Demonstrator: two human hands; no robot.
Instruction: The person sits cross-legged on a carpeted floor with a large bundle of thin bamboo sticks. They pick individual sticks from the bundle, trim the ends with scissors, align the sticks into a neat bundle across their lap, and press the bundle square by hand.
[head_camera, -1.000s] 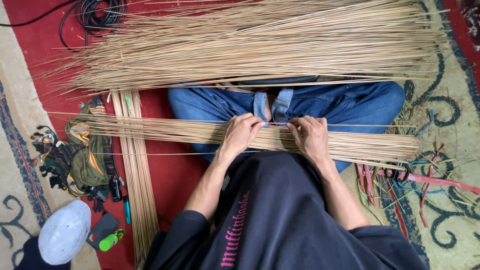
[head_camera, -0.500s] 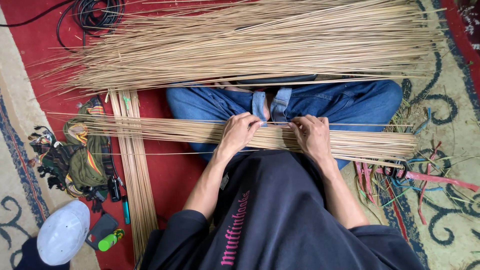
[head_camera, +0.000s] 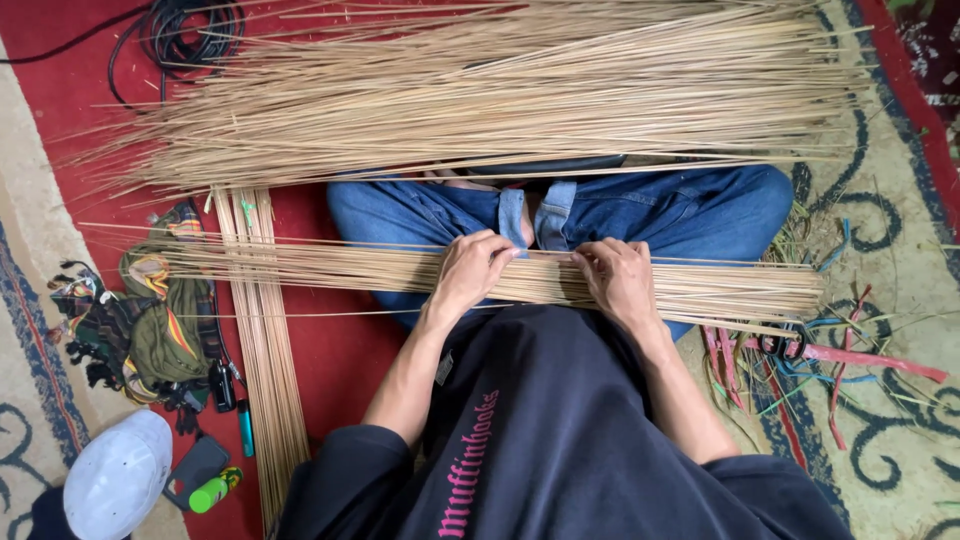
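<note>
Both the left hand (head_camera: 472, 275) and right hand (head_camera: 618, 280) closed mid-length on a light, springy, easily splayed bundle of thin reeds (head_camera: 330, 268) lying across the lap.

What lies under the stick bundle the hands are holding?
Under the stick bundle: crossed legs in blue jeans, red carpet, upright strips. Left hand and right hand cover its middle.

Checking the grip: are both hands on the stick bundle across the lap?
Yes, the left hand and right hand both rest on the stick bundle.
</note>
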